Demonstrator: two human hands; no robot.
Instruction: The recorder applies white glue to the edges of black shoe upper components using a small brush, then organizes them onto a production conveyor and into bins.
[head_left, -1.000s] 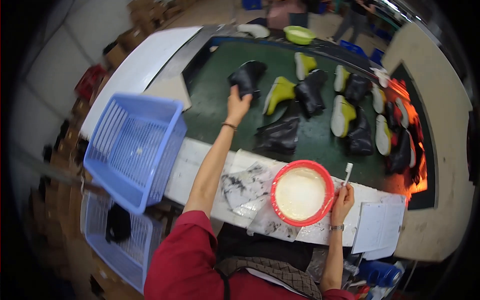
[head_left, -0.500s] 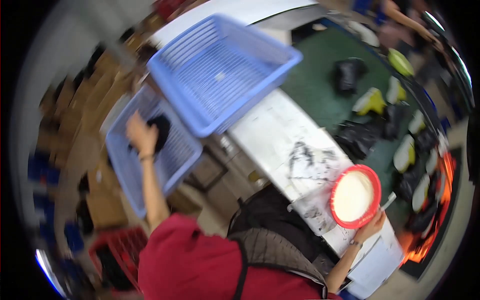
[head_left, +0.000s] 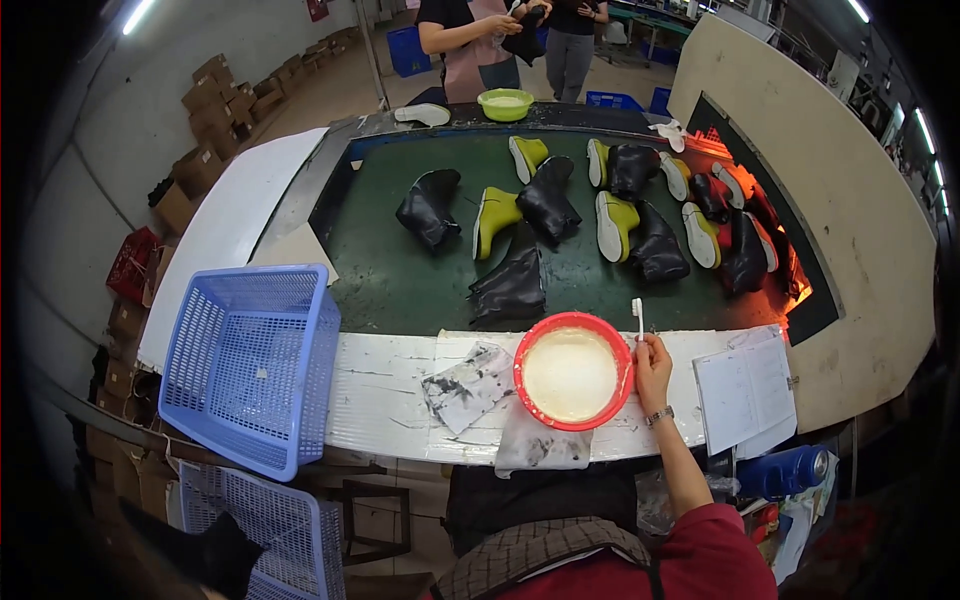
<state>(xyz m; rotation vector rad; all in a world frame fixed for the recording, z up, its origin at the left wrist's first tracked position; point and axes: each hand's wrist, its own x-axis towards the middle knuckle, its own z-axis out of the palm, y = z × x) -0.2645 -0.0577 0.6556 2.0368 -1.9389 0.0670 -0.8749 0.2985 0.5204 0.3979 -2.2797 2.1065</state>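
Note:
My right hand (head_left: pixel 653 372) is closed around the handle of a white toothbrush (head_left: pixel 638 315), its bristle end pointing away from me. The hand is beside the right rim of a red bowl (head_left: pixel 524 385) of creamy white liquid. At the lower left, a blurred black boot (head_left: pixel 215 548) is in the air over the edge of the lower blue basket (head_left: pixel 270 510). My left hand is at that boot, almost wholly hidden by it and the dark picture edge. A smudged white cloth (head_left: pixel 470 385) lies left of the bowl.
A larger blue basket (head_left: pixel 250 345) stands on the white table edge (head_left: pixel 380 390). Beyond, a green conveyor belt (head_left: pixel 375 285) carries black boots and yellow-green shoe forms toward an orange-glowing opening (head_left: pixel 800 290). An open notebook (head_left: pixel 745 390) lies right. Two people stand at the far side.
My view has swung to face the belt. The black boot has come up from inside the lower basket with my left hand. My right hand stays by the bowl with the toothbrush.

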